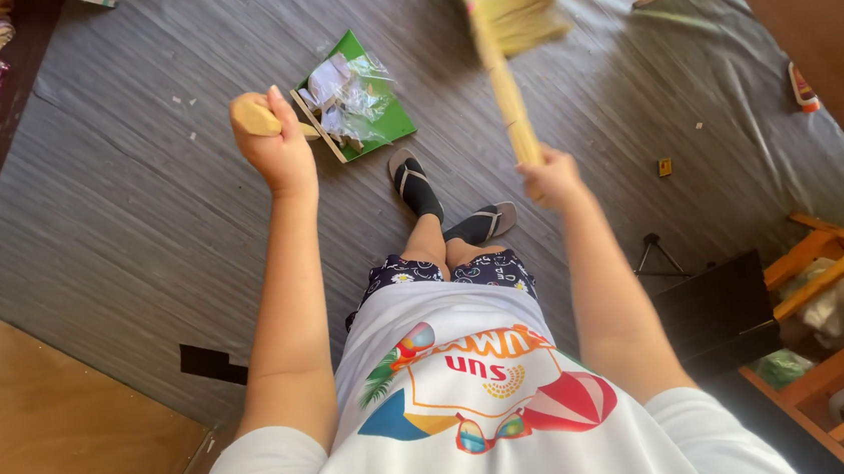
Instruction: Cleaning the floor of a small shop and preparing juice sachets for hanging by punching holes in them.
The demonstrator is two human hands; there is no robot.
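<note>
Head view: left grip (274, 143) clamps green dustpan (372, 110) handle; right grip (550, 179) clamps broom (508, 50).

A straw-yellow broom (505, 20), a green dustpan (370, 91) with a pale wooden handle (257, 117), grey streaked floor (139, 209), black socks (423, 192).

I see a gray floor (139, 209) with thin lines all over it. A green dustpan (372, 110) rests on it, and it is full of clear plastic and bits of paper. Small white scraps (193, 102) lie near the dustpan. My 2 feet stand on the floor in black socks and sandals (416, 182). A tiny yellow thing (664, 167) lies to the right. An orange and white bottle (803, 88) lies by the brown wall. A black patch (209, 363) sits near the wooden board.
</note>
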